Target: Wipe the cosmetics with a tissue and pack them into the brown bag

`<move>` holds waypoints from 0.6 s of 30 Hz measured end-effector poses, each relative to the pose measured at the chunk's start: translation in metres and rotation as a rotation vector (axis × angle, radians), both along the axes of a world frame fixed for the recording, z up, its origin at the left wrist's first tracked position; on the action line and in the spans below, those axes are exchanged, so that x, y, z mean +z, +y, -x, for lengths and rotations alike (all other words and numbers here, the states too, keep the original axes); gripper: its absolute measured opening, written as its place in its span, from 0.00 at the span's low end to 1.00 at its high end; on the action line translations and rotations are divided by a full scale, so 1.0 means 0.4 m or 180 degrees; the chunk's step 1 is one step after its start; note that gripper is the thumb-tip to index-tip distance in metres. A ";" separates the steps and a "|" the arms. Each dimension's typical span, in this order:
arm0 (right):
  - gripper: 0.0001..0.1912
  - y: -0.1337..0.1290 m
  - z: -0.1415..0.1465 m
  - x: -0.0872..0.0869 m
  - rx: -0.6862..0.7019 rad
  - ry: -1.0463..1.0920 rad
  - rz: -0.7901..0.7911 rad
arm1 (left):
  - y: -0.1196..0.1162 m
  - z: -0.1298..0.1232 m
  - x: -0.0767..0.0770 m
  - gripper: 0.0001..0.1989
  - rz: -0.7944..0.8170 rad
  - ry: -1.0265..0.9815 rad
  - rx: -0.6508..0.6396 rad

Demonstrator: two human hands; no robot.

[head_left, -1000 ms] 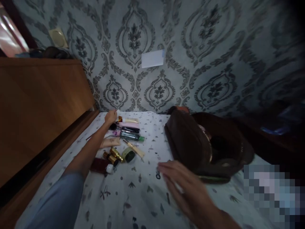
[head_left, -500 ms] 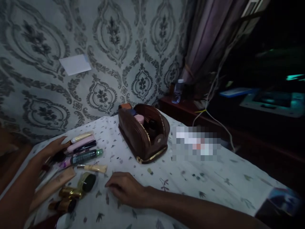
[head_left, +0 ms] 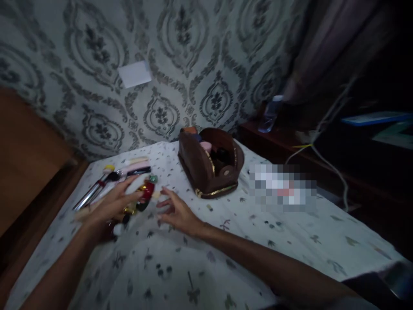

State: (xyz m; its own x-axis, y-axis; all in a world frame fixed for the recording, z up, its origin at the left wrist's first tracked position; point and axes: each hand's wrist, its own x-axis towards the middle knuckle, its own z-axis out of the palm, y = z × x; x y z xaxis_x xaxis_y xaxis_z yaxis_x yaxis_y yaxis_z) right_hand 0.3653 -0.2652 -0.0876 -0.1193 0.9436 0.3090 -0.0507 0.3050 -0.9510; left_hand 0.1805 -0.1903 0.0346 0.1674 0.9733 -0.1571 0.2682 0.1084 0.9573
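Observation:
My left hand [head_left: 118, 199] is closed around a small red bottle [head_left: 148, 190] with some gold on it; motion blur hides its exact kind. Just to the right, my right hand [head_left: 179, 214] is open, its fingers apart and pointing toward the bottle without touching it. Cosmetics lie under and around my left hand: a dark tube [head_left: 138, 171], a makeup brush [head_left: 112, 176], silver sticks [head_left: 88, 196] and a dark red bottle with a white cap [head_left: 118, 229]. Beyond my right hand stands a brown makeup bag [head_left: 196, 165], unzipped, with a pink item [head_left: 205, 147] among its contents.
The white patterned cloth [head_left: 193, 267] covers the surface. A blurred-out patch [head_left: 284, 188] sits right of the bag. Behind are a clear water bottle [head_left: 270, 115] on a dark red ledge, a white cable [head_left: 332, 174], and a patterned wall with a white card [head_left: 134, 74].
My left hand has come toward the middle and now holds the red bottle. My right hand has gone from curled to spread fingers. The camera view has shifted left.

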 end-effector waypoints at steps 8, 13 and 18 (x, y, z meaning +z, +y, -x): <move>0.35 -0.070 0.035 0.017 -0.0206 0.0355 0.0374 | -0.197 -0.036 -0.117 0.24 -0.1187 -0.0066 -0.0914; 0.19 -0.098 0.048 0.008 -0.0412 0.0065 0.0328 | -0.246 -0.030 -0.143 0.20 -0.1785 0.0641 -0.1220; 0.16 -0.114 0.052 0.004 -0.0614 -0.0579 0.0194 | -0.238 -0.049 -0.144 0.13 -0.1842 0.0589 -0.1119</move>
State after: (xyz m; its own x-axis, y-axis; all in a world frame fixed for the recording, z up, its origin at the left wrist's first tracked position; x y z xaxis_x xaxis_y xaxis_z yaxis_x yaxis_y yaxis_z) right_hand 0.3443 -0.3106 -0.0860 0.0162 0.9704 0.2408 0.1763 0.2343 -0.9560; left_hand 0.1999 -0.2854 -0.0229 0.5081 0.8022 0.3136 0.3579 -0.5278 0.7702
